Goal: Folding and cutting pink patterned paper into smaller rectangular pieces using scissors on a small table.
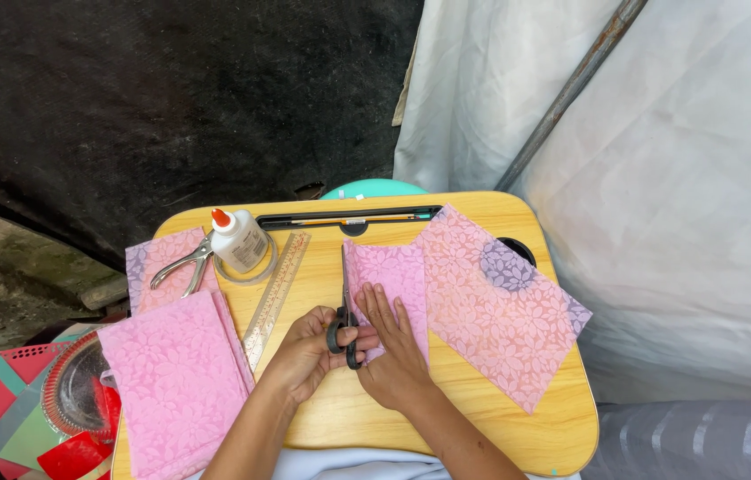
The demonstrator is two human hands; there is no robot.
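The wooden counter [482, 418] is carrying everything within reach. A large pink patterned sheet [495, 307] is lying just right of the scissors [344, 307], a folded pink stack [175, 378] well to their left. The right hand [398, 351] is pressing the small pink piece [389, 280] flat, fingers spread, so it is staying still for cutting. The left hand [309, 351] is gripping the scissors, fingers closed through the black handles, blades lying along the piece's left edge

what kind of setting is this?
Likely a makeshift home craft spot: a small wooden lap desk with pink patterned sheets, a glue bottle and ruler, hung with white sheeting.
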